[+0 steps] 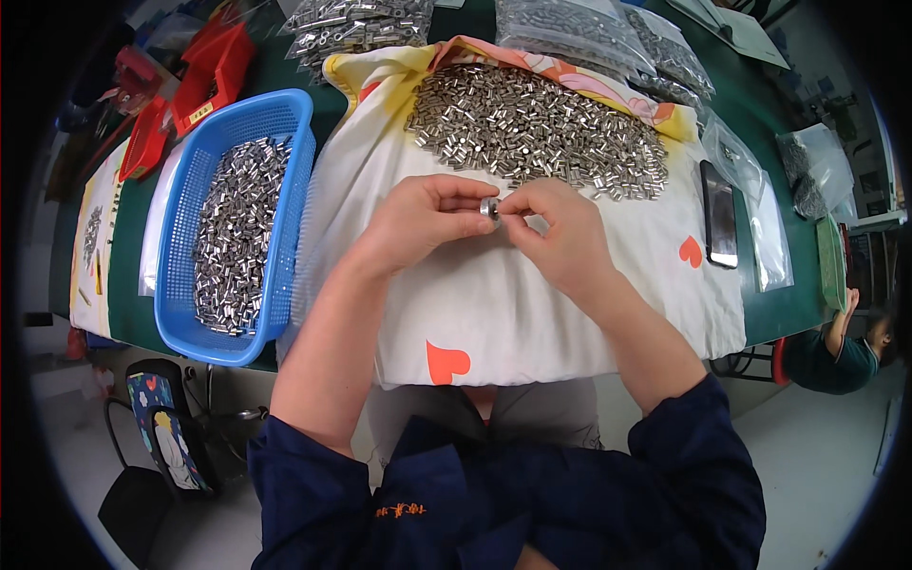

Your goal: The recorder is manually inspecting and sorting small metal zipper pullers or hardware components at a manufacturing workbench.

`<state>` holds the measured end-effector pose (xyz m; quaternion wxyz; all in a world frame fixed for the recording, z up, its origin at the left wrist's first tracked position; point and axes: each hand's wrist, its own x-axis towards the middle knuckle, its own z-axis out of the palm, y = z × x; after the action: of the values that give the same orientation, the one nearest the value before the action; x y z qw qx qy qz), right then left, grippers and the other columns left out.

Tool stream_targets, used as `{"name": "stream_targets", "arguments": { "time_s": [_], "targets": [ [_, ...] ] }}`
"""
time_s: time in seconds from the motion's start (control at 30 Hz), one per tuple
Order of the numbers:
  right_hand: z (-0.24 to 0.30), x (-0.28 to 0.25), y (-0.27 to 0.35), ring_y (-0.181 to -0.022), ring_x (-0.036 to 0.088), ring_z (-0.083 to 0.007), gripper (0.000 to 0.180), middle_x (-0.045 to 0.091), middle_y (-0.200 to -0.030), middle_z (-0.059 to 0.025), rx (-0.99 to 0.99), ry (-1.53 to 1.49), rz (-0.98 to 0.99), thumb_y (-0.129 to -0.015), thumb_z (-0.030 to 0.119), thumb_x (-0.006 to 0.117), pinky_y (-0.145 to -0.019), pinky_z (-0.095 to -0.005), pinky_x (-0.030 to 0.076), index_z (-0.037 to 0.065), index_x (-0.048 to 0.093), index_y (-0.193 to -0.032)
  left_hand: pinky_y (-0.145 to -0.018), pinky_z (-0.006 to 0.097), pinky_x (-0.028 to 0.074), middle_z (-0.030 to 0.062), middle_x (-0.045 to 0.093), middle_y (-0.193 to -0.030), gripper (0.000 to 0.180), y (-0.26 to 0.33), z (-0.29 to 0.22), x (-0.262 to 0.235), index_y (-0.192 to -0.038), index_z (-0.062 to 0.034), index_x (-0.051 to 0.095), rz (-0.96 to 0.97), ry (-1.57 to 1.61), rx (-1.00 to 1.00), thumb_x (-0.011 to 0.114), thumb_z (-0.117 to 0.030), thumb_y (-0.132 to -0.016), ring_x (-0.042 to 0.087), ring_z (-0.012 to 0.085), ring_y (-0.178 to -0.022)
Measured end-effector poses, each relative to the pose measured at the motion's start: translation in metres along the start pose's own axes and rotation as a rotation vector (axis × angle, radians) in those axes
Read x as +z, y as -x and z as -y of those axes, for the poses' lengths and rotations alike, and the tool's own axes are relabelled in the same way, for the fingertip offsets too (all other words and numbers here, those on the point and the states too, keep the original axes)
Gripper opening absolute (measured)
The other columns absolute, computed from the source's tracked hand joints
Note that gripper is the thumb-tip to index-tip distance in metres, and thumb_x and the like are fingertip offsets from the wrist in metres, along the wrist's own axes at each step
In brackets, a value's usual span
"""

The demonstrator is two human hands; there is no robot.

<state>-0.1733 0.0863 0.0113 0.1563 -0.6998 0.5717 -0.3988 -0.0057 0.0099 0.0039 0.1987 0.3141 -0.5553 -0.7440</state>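
Observation:
Over the white cloth (532,323), my left hand (410,224) pinches a small round metal part (487,206) between thumb and fingers. My right hand (562,234) is closed in a pinch right against that part, thumb and forefinger together. Whatever lies between its fingertips is too small to name. Just beyond both hands spreads a broad heap of small shiny metal cylinders (532,128) on the cloth.
Left of the cloth stands a blue basket (302,142) holding many metal cylinders. Bags of metal parts (570,33) lie along the back. A phone (719,214) and clear plastic bags (768,237) are on the right. Red bins (217,71) sit far left. Another person (826,361) is at far right.

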Motion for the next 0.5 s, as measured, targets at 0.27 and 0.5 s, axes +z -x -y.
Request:
{"name": "stream_targets", "arguments": {
  "time_s": [0.27, 0.5],
  "targets": [
    [-0.007, -0.003, -0.004, -0.069, 0.057, -0.0180, 0.006, 0.060, -0.075, -0.0060, 0.088, -0.162, 0.085, -0.071, 0.004, 0.061, -0.063, -0.0286, 0.045, 0.003, 0.060, -0.077, -0.071, 0.019, 0.047, 0.0055, 0.062, -0.089, 0.032, 0.002, 0.001, -0.001, -0.104, 0.0022, 0.058, -0.022, -0.060, 0.017, 0.065, 0.000, -0.073, 0.058, 0.0082, -0.080],
    [-0.011, -0.011, -0.011, -0.069, 0.054, -0.0087, 0.009, 0.060, -0.077, -0.0022, 0.394, -0.346, 0.332, -0.073, 0.005, 0.063, -0.063, -0.0235, 0.044, 0.002, 0.061, -0.082, -0.071, 0.019, 0.047, 0.0039, 0.061, -0.088, 0.033, 0.005, 0.002, -0.001, -0.103, 0.0018, 0.058, 0.019, -0.082, -0.034, 0.067, -0.002, -0.072, 0.057, 0.0084, -0.079]
  ]
}}
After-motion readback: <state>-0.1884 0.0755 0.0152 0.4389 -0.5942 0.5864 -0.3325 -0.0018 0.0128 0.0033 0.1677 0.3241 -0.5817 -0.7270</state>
